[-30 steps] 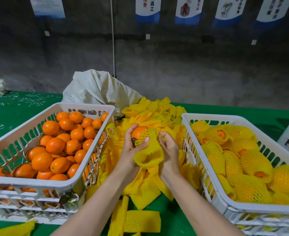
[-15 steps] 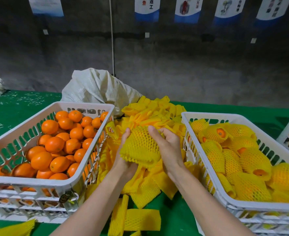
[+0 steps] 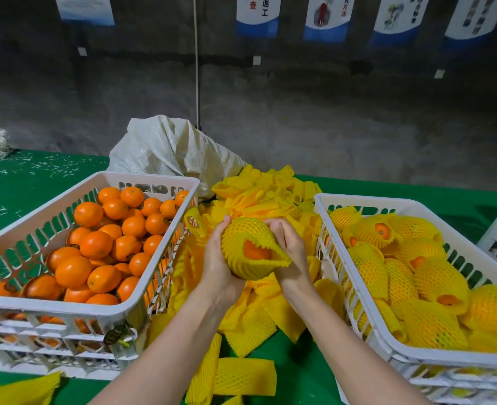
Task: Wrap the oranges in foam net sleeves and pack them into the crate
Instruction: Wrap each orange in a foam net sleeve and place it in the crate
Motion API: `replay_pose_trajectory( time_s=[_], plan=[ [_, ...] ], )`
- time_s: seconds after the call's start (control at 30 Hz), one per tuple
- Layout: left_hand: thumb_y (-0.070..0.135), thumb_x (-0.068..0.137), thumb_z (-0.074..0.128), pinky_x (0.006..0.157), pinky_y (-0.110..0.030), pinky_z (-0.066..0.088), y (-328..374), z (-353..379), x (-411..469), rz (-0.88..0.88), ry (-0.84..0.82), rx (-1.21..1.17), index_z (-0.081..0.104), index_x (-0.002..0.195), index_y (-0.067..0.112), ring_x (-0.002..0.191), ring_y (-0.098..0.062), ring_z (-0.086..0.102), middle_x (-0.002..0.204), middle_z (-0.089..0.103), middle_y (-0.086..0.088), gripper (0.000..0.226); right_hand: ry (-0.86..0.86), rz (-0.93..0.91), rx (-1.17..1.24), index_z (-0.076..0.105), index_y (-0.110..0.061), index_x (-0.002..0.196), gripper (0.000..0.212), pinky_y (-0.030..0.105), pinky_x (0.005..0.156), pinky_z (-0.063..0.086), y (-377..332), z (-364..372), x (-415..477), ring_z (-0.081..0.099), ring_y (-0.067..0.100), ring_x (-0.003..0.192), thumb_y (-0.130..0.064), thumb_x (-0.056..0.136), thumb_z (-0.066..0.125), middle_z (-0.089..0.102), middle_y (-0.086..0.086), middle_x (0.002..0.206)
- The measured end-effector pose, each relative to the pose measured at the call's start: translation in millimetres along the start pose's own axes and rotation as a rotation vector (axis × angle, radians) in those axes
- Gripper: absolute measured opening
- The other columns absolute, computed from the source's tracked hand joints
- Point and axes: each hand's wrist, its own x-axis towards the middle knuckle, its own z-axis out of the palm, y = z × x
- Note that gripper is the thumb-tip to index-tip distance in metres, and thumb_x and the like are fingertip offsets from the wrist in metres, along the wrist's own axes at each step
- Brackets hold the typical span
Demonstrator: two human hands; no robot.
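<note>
Head view: both your hands are on one fruit, just left of the packing crate (image 3: 387, 201), over the loose sleeve pile (image 3: 259, 194). Your left hand (image 3: 216, 267) cups it from the side & beneath, fingers curled round. Your right hand (image 3: 291, 252) is curled on the side nearest the crate, fingertips on the net. The foam sleeve (image 3: 241, 232) covers most of the orange (image 3: 254, 249), but its mouth gapes toward you w/ bare peel showing, and a flap juts out crate-ward.

Risks, as I judge them:
- The net looks springy. Ease off w/ either hand before the mouth is seated and it'll prob. creep back, leaving peel exposed. A few wrapped oranges (image 3: 434, 282) in the crate already show bare patches.
- That flap could catch the crate's rim or slotted wall on the way over & peel the sleeve back.
- A one-handed carry on slick foam may let the fruit squirt out. It would drop into the pile left of the crate, or roll on the worktop (image 3: 36, 176).
- The crate's near end is heaped, so set it high & it may roll.
</note>
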Motion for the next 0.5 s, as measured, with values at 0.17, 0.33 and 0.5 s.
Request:
replay_pose_trajectory(
  time_s=[0.17, 0.33, 0.5],
  plan=[
    [0.042, 0.091, 0.054, 0.076, -0.039, 0.054, 0, -2, 6, 0.063, 0.166, 0.107, 0.062, 0.113, 0.019, 0.094, -0.027, 0.068, 0.103, 0.072, -0.011, 0.032, -0.186, 0.260, 0.095, 0.074, -0.033, 0.093, 0.059, 0.023, 0.079, 0.050, 4, -4, -2, 0.061, 0.003, 0.091, -0.065, 0.071, 0.029, 0.070, -0.016, 0.093],
    [0.043, 0.090, 0.058, 0.063, -0.030, 0.048, -5, -8, 13, 0.308, 0.368, 0.408, 0.060, 0.065, 0.016, 0.066, -0.020, 0.062, 0.066, 0.065, -0.001, 0.037, -0.218, 0.291, 0.084, 0.071, -0.038, 0.072, 0.050, 0.017, 0.074, 0.050, 6, 3, -6, 0.062, -0.010, 0.078, -0.059, 0.082, 0.027, 0.067, -0.028, 0.078],
    [0.040, 0.088, 0.063, 0.053, -0.034, 0.021, -6, -14, 12, 0.651, 0.319, 0.702, 0.038, 0.043, 0.017, 0.047, -0.015, 0.026, 0.046, 0.029, 0.001, 0.057, -0.157, 0.338, 0.151, 0.066, -0.035, 0.090, 0.052, 0.018, 0.066, 0.052, 18, 7, -8, 0.065, -0.001, 0.081, -0.068, 0.075, 0.029, 0.069, -0.018, 0.084]
  ],
)
